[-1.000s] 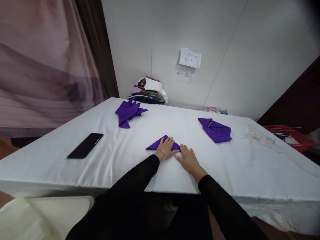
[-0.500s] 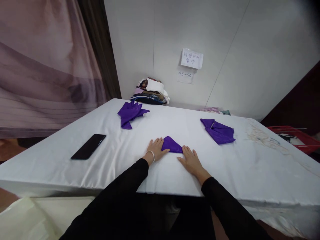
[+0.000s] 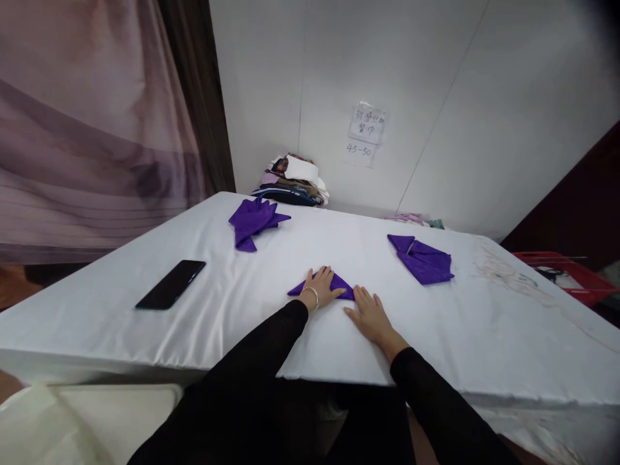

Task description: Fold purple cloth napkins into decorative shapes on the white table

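A purple cloth napkin (image 3: 342,285), folded into a flat triangle, lies on the white tablecloth (image 3: 339,349) in front of me. My left hand (image 3: 321,288), with a bracelet at the wrist, rests flat on the middle of it, fingers stretched out and hiding part of the cloth. Beside the napkin's right corner lies my right hand (image 3: 371,315), palm down with the fingers extended, the fingertips touching that corner. Neither hand grips anything.
A folded purple napkin (image 3: 256,221) stands back left, another purple napkin (image 3: 423,259) lies to the right. A black phone (image 3: 171,285) is at left. Stacked clothes (image 3: 290,181) sit against the wall, and a red basket (image 3: 566,274) is beyond the right edge.
My left hand has slid right, from the napkin's left end onto its middle, uncovering the left corner. My right hand has stayed by the right corner. The view has shifted slightly.
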A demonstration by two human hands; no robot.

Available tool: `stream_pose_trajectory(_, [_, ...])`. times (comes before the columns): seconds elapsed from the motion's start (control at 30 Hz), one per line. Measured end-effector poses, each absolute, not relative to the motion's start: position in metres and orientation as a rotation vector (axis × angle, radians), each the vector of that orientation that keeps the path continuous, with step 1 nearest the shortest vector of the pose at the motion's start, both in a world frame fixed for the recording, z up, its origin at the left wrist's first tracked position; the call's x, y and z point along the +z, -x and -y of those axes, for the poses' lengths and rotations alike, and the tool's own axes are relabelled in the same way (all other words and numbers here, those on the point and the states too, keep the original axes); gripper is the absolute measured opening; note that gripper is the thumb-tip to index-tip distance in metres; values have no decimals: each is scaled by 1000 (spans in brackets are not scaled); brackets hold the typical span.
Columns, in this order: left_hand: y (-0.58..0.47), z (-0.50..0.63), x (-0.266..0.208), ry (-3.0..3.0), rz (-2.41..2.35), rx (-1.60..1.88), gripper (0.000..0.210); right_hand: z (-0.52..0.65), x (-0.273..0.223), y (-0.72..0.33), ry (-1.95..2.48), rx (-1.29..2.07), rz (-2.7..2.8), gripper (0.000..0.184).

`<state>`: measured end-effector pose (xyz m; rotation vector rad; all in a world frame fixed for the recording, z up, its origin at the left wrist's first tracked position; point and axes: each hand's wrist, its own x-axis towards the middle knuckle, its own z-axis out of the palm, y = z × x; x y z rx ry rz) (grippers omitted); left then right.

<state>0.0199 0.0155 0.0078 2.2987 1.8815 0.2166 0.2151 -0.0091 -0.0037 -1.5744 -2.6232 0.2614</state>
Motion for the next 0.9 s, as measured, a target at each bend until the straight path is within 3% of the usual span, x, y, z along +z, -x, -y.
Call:
stream_pose_trajectory(0.57, [-15,-12,4,-2312,-1880,212,81,16,3,-223,1607,290,2591,70])
stream_pose_trajectory(0.77, [-13,-11,6,-2357,-1862,126,68,2,35,-164,1345,343,2581,74])
stream_pose_trajectory(0.9, [-12,-12,7,-2384,-1851,33,63,-14,31,-133,1319,521,2589,75])
